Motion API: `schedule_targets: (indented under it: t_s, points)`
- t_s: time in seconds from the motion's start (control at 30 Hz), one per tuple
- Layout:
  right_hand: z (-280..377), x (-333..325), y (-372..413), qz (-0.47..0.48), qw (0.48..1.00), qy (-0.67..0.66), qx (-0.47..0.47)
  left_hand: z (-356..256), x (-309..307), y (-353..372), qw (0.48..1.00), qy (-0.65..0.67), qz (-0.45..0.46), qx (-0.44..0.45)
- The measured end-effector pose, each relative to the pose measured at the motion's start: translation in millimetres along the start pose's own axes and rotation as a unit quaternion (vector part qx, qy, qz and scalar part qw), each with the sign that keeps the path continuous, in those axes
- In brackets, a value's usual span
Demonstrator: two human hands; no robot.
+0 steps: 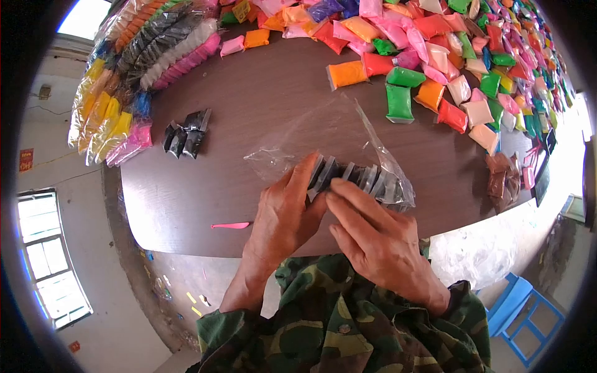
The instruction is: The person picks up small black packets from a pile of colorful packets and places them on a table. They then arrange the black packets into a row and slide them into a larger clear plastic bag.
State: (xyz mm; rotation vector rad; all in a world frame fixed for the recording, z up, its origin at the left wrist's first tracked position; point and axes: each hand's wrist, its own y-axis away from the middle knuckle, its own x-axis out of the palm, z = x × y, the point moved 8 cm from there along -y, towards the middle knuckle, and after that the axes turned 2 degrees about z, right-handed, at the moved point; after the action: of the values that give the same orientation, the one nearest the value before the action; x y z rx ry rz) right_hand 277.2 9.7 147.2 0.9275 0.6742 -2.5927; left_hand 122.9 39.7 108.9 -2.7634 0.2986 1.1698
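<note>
A row of small black packets (360,177) lies inside a clear plastic bag (373,149) on the brown table (273,93). My left hand (283,214) grips the near end of the row, fingers curled against the packets. My right hand (373,233) presses on the row from the right, fingertips on the packets through the bag. Both arms wear camouflage sleeves.
A few loose black packets (185,135) lie at the left of the table. Many coloured packets (435,56) cover the far and right side. Filled bags of packets (130,81) are stacked at the far left. A pink strip (230,225) rests near the front edge. A blue stool (525,314) stands lower right.
</note>
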Motion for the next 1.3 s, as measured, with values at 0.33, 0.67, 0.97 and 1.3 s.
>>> schedule_targets:
  t_s: [0.33,0.67,0.97,1.3]
  points:
    - [8,-41,29,-0.027,0.990,-0.139,-0.027,1,-8,8,0.996,-0.017,-0.015,-0.090]
    - [-87,-69,80,-0.274,0.939,-0.073,0.193,-11,7,9,0.998,-0.045,-0.044,-0.007]
    - [-100,-44,86,-0.127,0.962,-0.033,0.241,-7,6,13,0.998,-0.018,-0.038,-0.049]
    - [-107,-44,91,-0.145,0.960,-0.013,0.238,-5,-38,33,0.992,-0.030,-0.110,-0.062]
